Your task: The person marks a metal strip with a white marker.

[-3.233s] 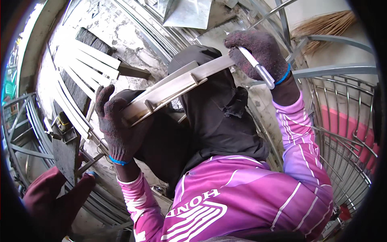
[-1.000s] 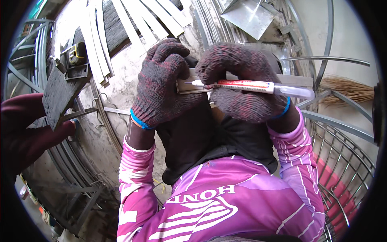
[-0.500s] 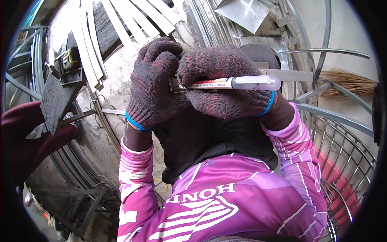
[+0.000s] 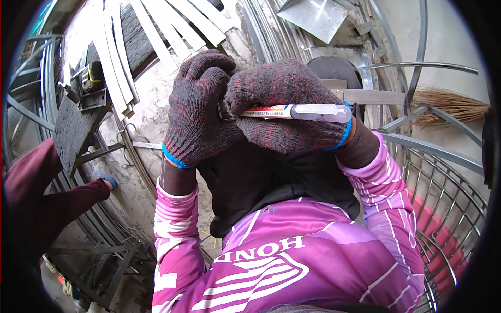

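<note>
Dark-gloved right hand [image 4: 289,94] curls round slim white marker [image 4: 313,111]; dark-gloved left hand [image 4: 200,107] clasps flat grey metal strip [image 4: 376,97]; likely marking; next needs steadiness

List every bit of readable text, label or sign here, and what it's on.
Shirt: large white lettering above a striped emblem; legible in part, wording withheld.
Left sleeve: bold white marks, broken up by folds; can't make out.
Marker pen in the right hand: small print, partly covered; too small to read in full.
</note>
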Demonstrator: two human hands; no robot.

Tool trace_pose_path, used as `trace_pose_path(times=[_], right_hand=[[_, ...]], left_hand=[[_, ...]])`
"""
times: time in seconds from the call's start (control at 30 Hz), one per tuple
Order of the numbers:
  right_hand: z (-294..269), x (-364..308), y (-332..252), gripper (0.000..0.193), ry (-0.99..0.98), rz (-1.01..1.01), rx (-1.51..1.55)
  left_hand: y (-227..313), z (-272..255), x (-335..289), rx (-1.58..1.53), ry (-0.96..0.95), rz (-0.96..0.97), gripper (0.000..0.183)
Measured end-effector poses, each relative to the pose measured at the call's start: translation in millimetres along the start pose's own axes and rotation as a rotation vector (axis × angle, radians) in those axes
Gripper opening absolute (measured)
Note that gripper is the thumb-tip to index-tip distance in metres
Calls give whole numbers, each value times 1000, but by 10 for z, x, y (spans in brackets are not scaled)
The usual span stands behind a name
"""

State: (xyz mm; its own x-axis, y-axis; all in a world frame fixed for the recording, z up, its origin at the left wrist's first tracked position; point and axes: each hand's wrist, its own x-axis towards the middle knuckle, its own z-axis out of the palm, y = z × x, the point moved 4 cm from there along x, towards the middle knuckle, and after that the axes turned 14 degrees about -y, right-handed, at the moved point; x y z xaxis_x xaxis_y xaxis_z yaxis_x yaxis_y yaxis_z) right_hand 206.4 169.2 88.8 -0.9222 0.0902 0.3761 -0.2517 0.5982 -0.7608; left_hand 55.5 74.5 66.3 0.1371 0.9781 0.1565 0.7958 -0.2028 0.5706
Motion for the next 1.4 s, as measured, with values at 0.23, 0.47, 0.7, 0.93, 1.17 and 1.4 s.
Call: trace_pose_path(times=[0.23, 0.47, 0.7, 0.93, 1.17, 1.4], right_hand=[[78, -105, 94, 26, 82, -59, 183], [-523, -412, -4, 26, 216, 199, 333], [-531, -592, 35, 25, 46, 187, 313], [-462, -572, 12, 20, 10, 99, 146], [-453, -601, 19, 25, 25, 51, 11], [-403, -621, 69, 26, 53, 10, 53]], left_hand=[[-4, 18, 13, -18, -20, -26, 58], [21, -8, 2, -26, -32, -35, 49], [32, 5, 24, -8, -19, -3, 52], [64, 30, 40, -18, -74, -17, 53], [64, 36, 37, -36, -47, -35, 52], [61, 39, 42, -70, -56, -56, 54]])
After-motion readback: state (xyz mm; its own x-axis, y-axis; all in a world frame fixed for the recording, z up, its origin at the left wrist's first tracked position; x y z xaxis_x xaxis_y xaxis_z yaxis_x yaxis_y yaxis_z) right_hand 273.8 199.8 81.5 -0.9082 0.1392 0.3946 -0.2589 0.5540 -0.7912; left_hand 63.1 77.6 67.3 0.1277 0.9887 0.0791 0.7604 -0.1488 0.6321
